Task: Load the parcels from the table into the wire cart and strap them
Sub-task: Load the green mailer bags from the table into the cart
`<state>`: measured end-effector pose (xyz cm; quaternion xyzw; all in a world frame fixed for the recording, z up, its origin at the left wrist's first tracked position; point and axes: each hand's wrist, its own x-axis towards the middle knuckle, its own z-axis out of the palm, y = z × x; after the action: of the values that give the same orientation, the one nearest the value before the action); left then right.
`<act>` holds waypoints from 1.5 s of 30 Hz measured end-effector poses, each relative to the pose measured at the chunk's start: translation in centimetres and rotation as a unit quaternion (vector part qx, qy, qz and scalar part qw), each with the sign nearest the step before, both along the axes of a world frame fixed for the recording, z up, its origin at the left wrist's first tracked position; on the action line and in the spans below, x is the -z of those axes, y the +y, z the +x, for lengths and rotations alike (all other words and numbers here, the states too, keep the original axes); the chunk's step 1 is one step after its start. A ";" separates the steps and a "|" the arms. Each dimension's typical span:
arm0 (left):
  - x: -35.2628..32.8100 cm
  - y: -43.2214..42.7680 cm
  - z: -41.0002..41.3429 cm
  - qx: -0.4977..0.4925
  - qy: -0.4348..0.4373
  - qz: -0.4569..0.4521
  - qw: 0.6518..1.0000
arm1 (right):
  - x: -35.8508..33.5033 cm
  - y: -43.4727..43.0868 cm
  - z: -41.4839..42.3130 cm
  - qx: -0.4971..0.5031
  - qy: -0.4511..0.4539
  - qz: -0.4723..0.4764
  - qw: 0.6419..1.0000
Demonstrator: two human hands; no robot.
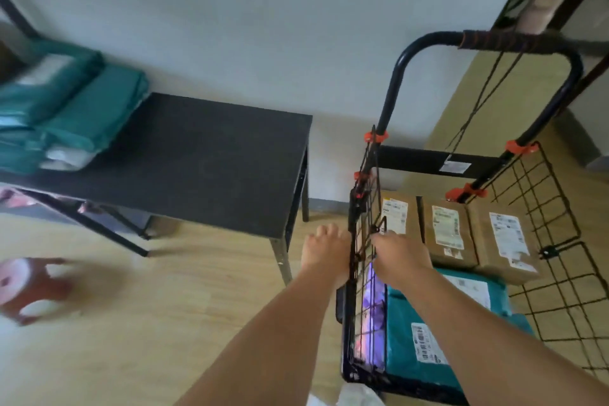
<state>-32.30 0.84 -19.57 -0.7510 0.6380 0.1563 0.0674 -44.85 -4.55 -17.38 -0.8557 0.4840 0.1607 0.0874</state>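
Far left, blurred red-brown stool (29, 290) on the floor. Above it, black table (204, 161) bearing stacked teal parcels (72, 109), at least two, exact count lost in blur. Left hand (326, 250) just outside the side panel of the wire cart (353, 231), right hand (400, 255) just inside; fingers of both curled toward the wire, grip impossible to tell. Inside the cart: one purple parcel (375, 300), two teal bags (405, 339) with barcode labels, three cardboard boxes (443, 234) with white labels, print unreadable.

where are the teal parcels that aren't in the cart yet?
Head view, far left: the stacked teal parcels sit on the left end of the black table, by the wall; the wire cart stands to the right.
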 end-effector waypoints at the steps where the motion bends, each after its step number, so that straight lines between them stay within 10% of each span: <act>1: -0.1 0.9 1.4 -0.012 -0.003 0.002 1.000 | 0.0 0.7 1.5 -0.012 0.002 0.000 1.000; 23: -1.0 20.7 30.7 -0.289 0.032 -0.037 0.956 | -1.6 15.8 32.9 -0.103 -0.059 0.054 0.991; 45: -4.2 12.5 51.7 -0.403 0.042 -0.087 0.910 | -3.8 5.9 55.6 -0.087 -0.156 0.115 0.977</act>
<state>19.44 13.36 -15.41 -0.9398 0.2947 0.1451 -0.0940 10.78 1.39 -13.55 -0.8935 0.3661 0.0868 0.2450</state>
